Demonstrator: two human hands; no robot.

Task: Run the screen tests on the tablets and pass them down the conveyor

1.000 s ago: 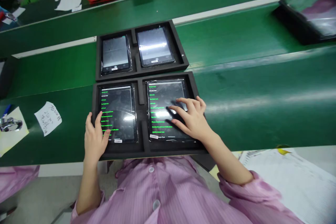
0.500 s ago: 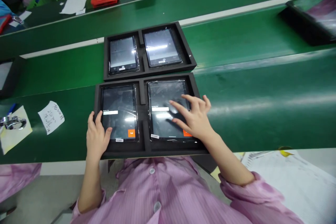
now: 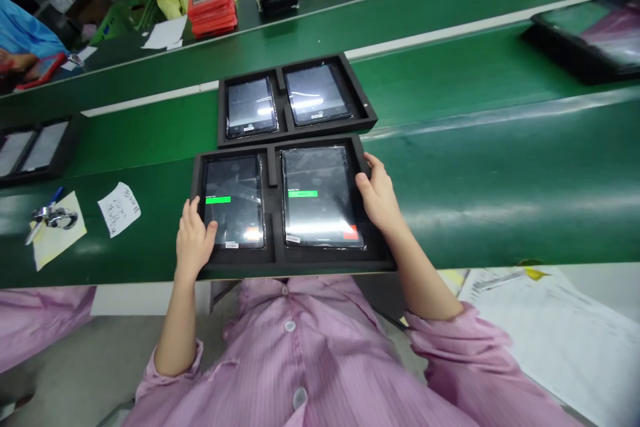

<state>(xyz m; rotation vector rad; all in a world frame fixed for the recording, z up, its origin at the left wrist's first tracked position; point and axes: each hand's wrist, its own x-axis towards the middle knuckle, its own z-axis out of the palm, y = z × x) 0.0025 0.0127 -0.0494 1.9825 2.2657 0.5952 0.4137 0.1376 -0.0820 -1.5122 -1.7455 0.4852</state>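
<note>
The scene is filled by a green workbench [image 3: 500,200], at whose near edge a black two-compartment near tray [image 3: 310,261] is set, with directions taken from its middle. A second, far tray [image 3: 359,103] is placed just beyond it at 12 o'clock, two tablets being held inside. A red stack [image 3: 213,10] is seen well apart at 11 o'clock. In the near tray, the 3 o'clock compartment is occupied by a larger-looking tablet [image 3: 320,213], the 9 o'clock one by a second tablet [image 3: 235,220]; both are laid flat. The tray's edge at 2 to 3 o'clock is pinched between thumb and fingers of the right hand [image 3: 380,199]. The left hand [image 3: 194,240] is laid along the 9 o'clock edge, its thumb spread from the fingers; how firmly it is gripped cannot be told. A handwritten note [image 3: 120,209] is placed at 9 o'clock, apart from the tray. A small green bar [image 3: 303,193] is shown on each near screen.
</note>
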